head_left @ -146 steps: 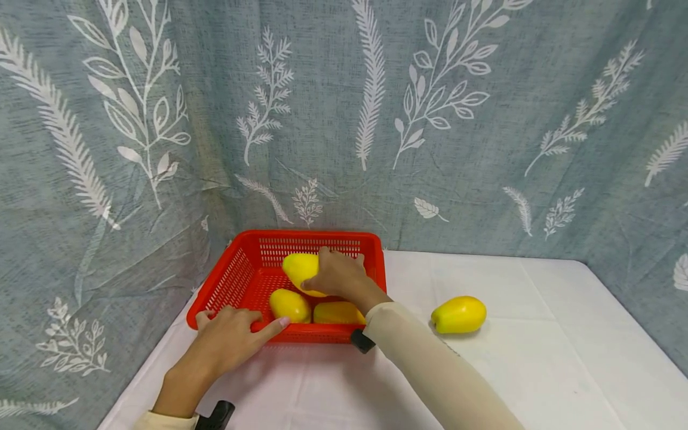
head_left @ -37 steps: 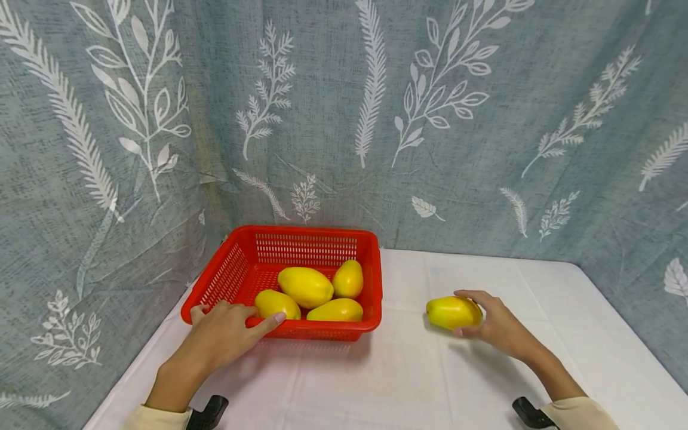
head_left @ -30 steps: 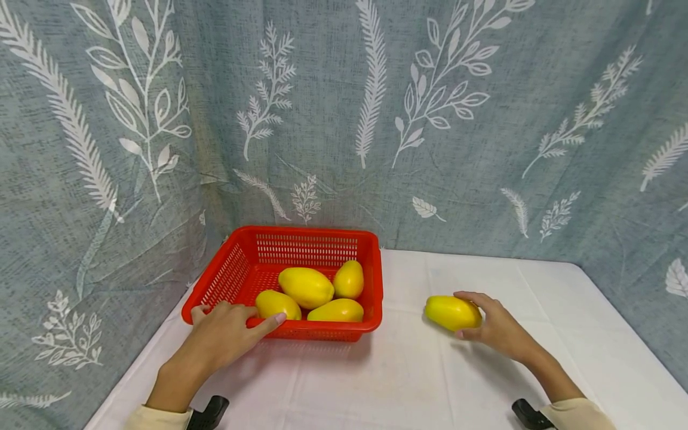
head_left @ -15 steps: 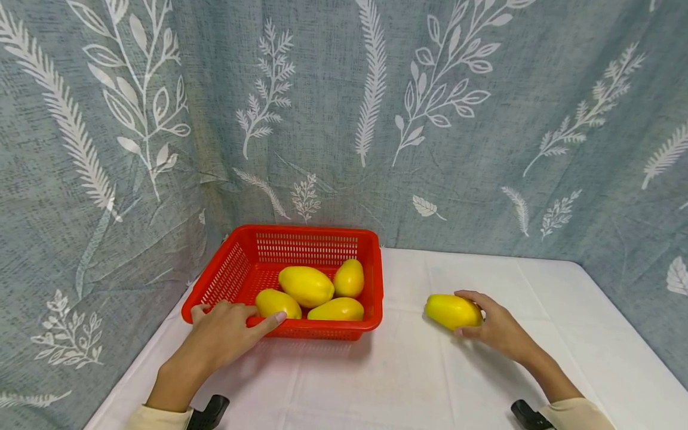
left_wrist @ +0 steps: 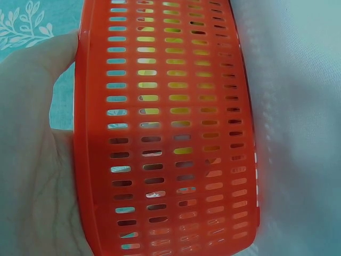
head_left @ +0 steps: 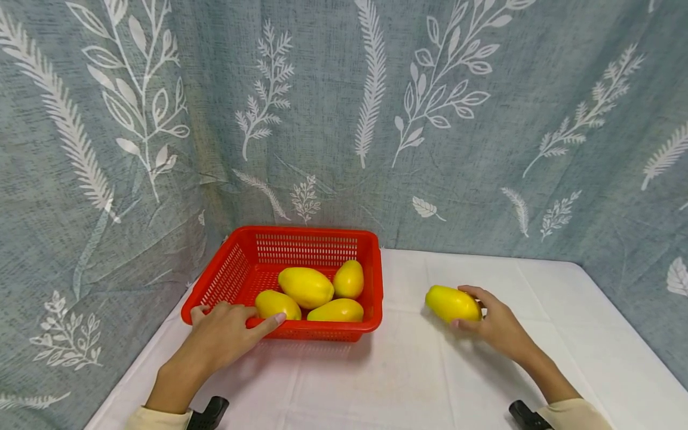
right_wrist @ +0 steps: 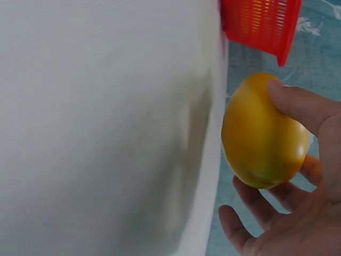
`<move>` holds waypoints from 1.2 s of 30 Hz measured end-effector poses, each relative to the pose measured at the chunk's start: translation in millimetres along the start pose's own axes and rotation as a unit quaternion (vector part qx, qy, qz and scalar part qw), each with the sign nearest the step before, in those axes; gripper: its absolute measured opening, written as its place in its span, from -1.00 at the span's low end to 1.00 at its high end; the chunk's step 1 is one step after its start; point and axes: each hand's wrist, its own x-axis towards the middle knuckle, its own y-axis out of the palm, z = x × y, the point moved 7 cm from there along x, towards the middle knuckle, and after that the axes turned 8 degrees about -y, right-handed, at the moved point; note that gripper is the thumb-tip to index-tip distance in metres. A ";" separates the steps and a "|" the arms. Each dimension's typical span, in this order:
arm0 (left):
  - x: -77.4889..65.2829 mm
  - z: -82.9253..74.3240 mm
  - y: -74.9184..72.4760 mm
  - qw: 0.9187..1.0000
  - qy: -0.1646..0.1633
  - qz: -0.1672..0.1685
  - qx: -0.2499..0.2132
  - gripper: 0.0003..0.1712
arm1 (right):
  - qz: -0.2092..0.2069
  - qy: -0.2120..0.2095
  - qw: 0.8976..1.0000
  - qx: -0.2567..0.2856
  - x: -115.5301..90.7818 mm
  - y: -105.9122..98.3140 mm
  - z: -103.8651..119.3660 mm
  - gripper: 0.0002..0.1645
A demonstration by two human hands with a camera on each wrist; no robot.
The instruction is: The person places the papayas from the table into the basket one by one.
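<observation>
In the head view my right hand (head_left: 497, 322) grips a yellow papaya (head_left: 452, 303) by its right end, thumb on the near side and fingers behind. The right wrist view shows this papaya (right_wrist: 264, 133) between thumb and fingers, just off the white cloth. My left hand (head_left: 220, 340) holds the near rim of a red plastic basket (head_left: 333, 332), its thumb lying along the rim. Inside the basket are several more yellow papayas (head_left: 305, 287), grouped toward the right. In the left wrist view the slotted basket wall (left_wrist: 165, 133) hides most of the left fingers.
A white cloth (head_left: 387, 382) covers the table. Behind and to the left hangs a blue-grey curtain (head_left: 333, 119) with white leaf patterns, close to the back of the basket. Table surface lies between the basket and the right hand.
Earlier my right hand was in the basket with a papaya; it then moved right to the one on the table, which has now risen slightly. My left hand stays on the rim.
</observation>
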 end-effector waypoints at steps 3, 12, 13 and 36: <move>0.4 -0.4 -0.3 1.000 -0.001 0.000 -0.001 -0.05 | -0.004 0.001 1.000 0.002 3.3 -3.2 5.3 -0.10; 0.2 0.4 0.1 1.000 0.000 0.000 -0.002 -0.05 | -0.013 -0.009 1.000 0.002 18.1 -8.5 31.3 -0.10; -0.1 0.5 0.2 1.000 0.000 0.000 -0.002 -0.04 | -0.013 -0.011 1.000 0.004 20.0 -8.5 35.1 -0.10; -0.1 -0.2 0.3 1.000 0.004 0.003 -0.005 -0.09 | -0.007 -0.086 0.994 0.070 82.7 20.2 125.0 -0.16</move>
